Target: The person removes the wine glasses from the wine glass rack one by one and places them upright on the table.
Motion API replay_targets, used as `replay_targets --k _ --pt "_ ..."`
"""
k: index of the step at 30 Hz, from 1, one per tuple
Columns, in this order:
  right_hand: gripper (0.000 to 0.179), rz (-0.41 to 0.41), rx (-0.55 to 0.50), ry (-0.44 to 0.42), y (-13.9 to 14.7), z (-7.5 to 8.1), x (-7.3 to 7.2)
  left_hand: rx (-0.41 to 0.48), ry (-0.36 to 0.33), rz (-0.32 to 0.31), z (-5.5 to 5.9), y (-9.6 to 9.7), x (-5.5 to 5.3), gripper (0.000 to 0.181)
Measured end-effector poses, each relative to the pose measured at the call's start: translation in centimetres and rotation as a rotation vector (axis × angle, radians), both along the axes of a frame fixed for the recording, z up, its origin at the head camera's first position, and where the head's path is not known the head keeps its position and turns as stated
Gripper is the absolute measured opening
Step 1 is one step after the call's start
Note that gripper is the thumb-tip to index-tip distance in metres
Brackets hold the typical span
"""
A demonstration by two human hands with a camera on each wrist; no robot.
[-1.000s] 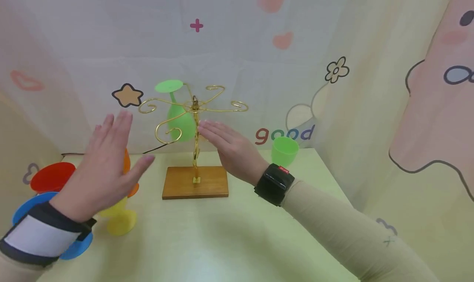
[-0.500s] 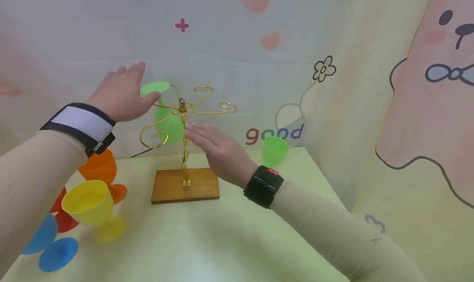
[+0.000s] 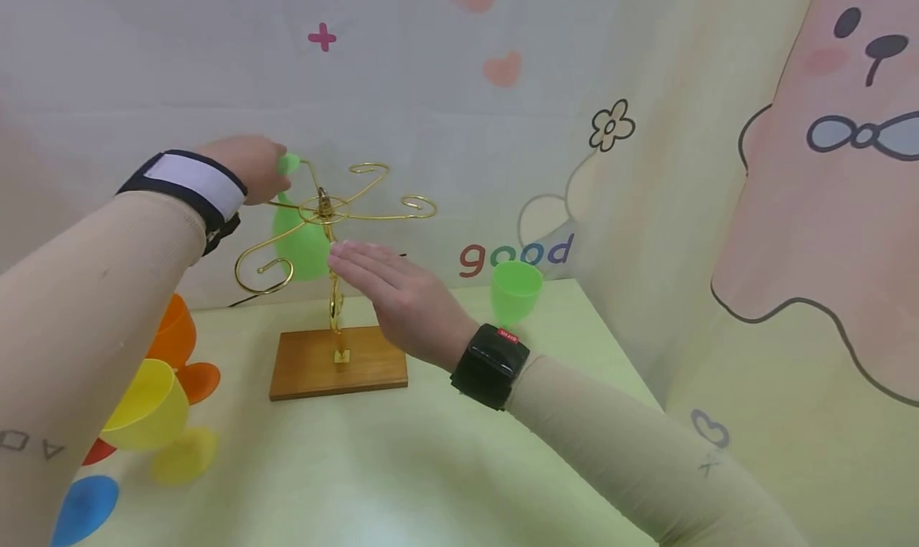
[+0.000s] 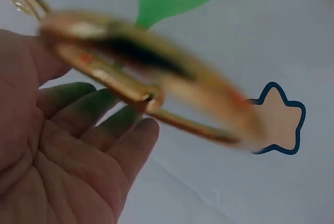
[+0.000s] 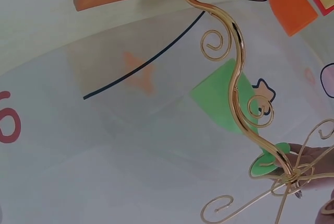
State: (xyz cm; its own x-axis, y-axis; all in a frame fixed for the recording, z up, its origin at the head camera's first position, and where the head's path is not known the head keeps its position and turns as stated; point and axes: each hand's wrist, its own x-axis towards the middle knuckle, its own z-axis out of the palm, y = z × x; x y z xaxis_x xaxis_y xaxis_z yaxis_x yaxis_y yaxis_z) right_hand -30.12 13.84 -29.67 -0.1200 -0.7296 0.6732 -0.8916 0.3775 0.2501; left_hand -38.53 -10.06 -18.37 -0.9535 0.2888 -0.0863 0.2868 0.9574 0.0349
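A gold wire goblet rack (image 3: 334,300) stands on a wooden base (image 3: 337,367). On its left side a green plastic goblet (image 3: 305,248) hangs upside down with its foot among the wire arms. My left hand (image 3: 247,164) is at the foot, which shows between its fingertips and thumb; it pinches the foot. In the left wrist view, a blurred gold wire loop (image 4: 203,98) crosses in front of the fingers (image 4: 133,145). My right hand (image 3: 398,300) is held flat, fingers straight and together, at the rack's post; I cannot tell whether it touches.
Another green goblet (image 3: 515,292) stands upright at the back right. Left on the table are an orange goblet (image 3: 175,332), a yellow goblet (image 3: 147,419) and a blue goblet foot (image 3: 86,507), partly behind my left forearm. A printed curtain (image 3: 445,140) backs the table.
My left hand has moved up and forward from over the coloured goblets to the hanging green goblet's foot. My right hand has kept its pose by the post. The head view has shifted slightly right.
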Motion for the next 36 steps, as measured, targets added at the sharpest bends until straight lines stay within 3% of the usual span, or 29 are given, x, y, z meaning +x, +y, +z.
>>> replay_targets --k 4,8,16,21,29,36 --pt "0.042 -0.017 0.004 0.003 -0.1 -0.1 0.0 -0.034 0.022 -0.055 -0.6 -0.1 -0.5 0.037" --pt "0.041 -0.026 0.011 0.000 -0.1 0.0 0.1 -0.079 0.044 -0.081 -0.6 -0.3 -0.8 0.036" --pt "0.043 -0.035 0.023 0.005 -0.2 -0.1 0.0 -0.050 0.149 -0.076 -0.1 0.2 -1.3 0.031" --pt "0.044 -0.037 0.021 0.000 -0.2 -0.2 0.1 -0.025 0.121 -0.059 -0.4 0.7 -1.7 0.038" --pt "0.045 -0.023 0.018 -0.011 -0.3 -0.2 0.4 0.018 0.048 -0.062 -0.3 0.8 -0.5 0.047" --pt "0.045 -0.001 -0.012 -0.017 0.1 -0.3 0.3 0.039 0.043 -0.080 -0.6 0.6 1.7 0.053"
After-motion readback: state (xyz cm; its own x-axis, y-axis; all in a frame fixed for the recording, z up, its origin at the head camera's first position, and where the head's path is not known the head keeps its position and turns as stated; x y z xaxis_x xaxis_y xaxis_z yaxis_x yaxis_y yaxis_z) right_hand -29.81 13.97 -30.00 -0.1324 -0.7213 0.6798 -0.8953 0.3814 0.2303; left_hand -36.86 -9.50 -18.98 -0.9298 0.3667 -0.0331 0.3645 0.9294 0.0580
